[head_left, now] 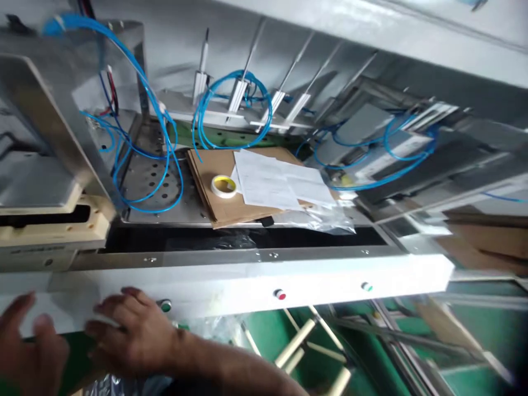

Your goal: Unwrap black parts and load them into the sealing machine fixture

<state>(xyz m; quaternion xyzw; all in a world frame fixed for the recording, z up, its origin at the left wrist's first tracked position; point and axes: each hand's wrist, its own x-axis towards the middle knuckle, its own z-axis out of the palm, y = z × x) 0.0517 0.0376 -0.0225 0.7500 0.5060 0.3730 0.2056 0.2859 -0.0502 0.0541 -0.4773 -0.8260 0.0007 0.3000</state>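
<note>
My left hand is at the lower left edge, somewhat blurred, with thumb and finger apart and nothing visible between them. My right hand reaches in from the lower right in front of the white front panel. Its fingers are loosely bent and apart, and I see nothing in them. Just beside its knuckles sits a dark round fitting in the panel. Whether the fingertips touch the panel, I cannot tell. Left of the bench opening stands a metal machine with a cream-coloured block at its base.
Behind the panel, cardboard carries a tape roll and white papers. Blue tubing loops around several metal cylinders. The panel has a red button and a green button. Frame parts lie below.
</note>
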